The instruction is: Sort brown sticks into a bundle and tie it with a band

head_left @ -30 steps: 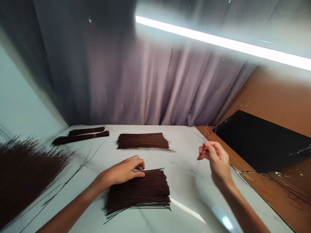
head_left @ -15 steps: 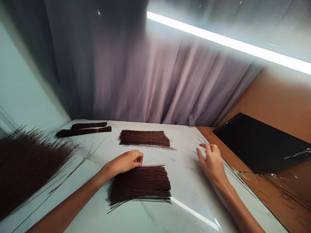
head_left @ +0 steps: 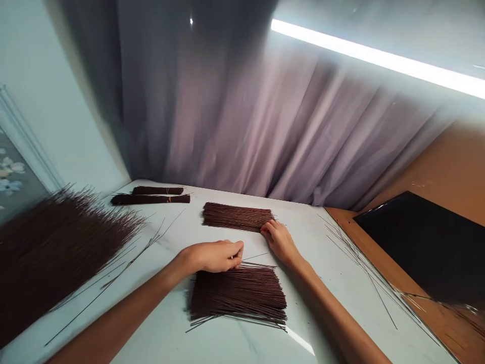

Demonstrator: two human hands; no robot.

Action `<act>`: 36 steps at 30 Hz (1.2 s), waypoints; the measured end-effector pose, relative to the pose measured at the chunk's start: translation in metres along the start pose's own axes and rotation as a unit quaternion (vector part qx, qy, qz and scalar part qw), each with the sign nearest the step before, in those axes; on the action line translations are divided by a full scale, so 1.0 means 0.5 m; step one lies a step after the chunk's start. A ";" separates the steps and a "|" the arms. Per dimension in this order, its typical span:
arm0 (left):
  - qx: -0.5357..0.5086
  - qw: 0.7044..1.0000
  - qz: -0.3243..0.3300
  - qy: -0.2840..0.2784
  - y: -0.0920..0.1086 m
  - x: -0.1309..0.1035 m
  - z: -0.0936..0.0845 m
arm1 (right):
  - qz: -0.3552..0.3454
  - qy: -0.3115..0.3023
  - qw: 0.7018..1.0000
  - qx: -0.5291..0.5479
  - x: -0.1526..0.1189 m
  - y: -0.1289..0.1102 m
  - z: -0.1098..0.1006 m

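Observation:
A broad pile of thin dark brown sticks [head_left: 238, 298] lies flat on the white table near the front. My left hand [head_left: 223, 256] is over its back edge, thumb and fingers pinched; a thin stick shows just right of the fingertips, but whether it is held is unclear. Behind it lies a smaller pile of brown sticks [head_left: 237, 216]. My right hand [head_left: 278, 239] is at that pile's right end, its fingers closed together at the stick ends. What the right fingertips hold, if anything, is too small to tell.
Two tied bundles [head_left: 151, 199] lie at the back left. A large heap of brown sticks [head_left: 64, 247] fills the left side, with loose sticks beside it. More loose sticks [head_left: 356, 253] lie along the table's right edge, near a black panel [head_left: 424, 247]. A curtain hangs behind.
My right hand has moved left from the loose sticks at the right edge to the back pile, and its fingers have closed. The view has shifted, so the table appears farther right.

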State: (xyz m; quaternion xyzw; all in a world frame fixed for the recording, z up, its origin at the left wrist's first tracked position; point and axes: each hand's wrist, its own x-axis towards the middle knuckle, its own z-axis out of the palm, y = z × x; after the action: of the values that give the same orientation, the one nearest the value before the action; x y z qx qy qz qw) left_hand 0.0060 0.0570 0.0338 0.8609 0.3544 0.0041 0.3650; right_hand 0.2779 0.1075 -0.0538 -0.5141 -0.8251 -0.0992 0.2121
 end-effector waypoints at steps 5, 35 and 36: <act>-0.017 0.999 0.018 -0.024 0.012 -0.017 -0.015 | -0.040 -0.009 0.999 -0.025 0.003 0.001 -0.001; -0.226 0.960 0.003 0.164 -0.077 0.077 0.057 | 0.083 0.149 0.978 0.118 -0.065 -0.021 -0.084; -0.224 0.962 0.002 0.154 -0.077 0.073 0.058 | 0.088 0.155 0.975 0.135 -0.070 -0.030 -0.088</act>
State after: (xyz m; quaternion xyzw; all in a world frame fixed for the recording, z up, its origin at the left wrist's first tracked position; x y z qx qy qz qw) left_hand 0.0176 0.0798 -0.0209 0.7468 0.3948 0.2161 0.4896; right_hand 0.2890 0.0556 -0.0297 -0.5297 -0.7397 -0.0461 0.4125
